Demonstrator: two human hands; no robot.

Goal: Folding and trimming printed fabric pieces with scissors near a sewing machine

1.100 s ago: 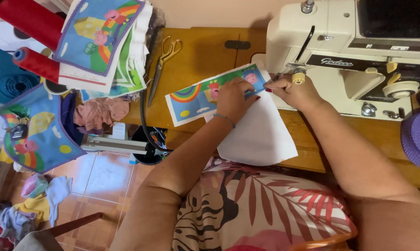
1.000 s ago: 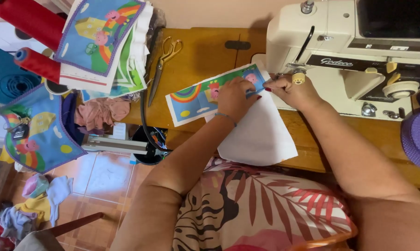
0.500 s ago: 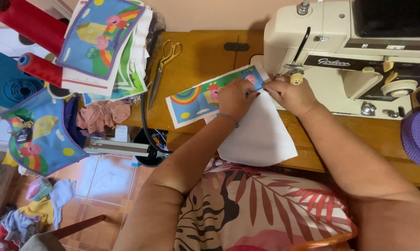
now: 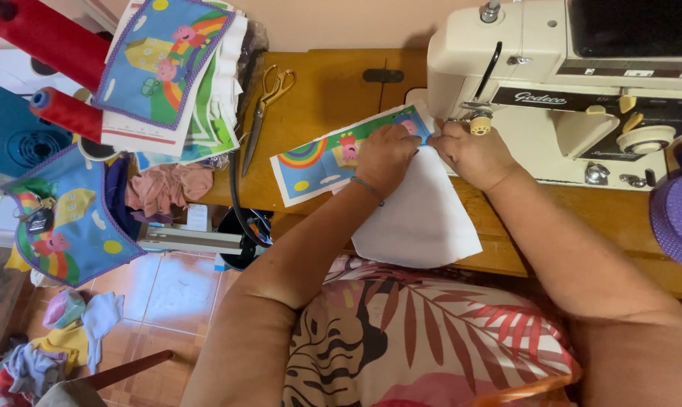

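Printed fabric (image 4: 318, 162) beside scissors (image 4: 264, 105), under hands (image 4: 386, 154)

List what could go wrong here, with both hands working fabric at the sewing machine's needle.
1. The left hand and right hand press the printed fabric right beside the needle area of the sewing machine; a fingertip might get pricked.
2. The white fabric overhangs the table edge; its weight may drag the seam askew.
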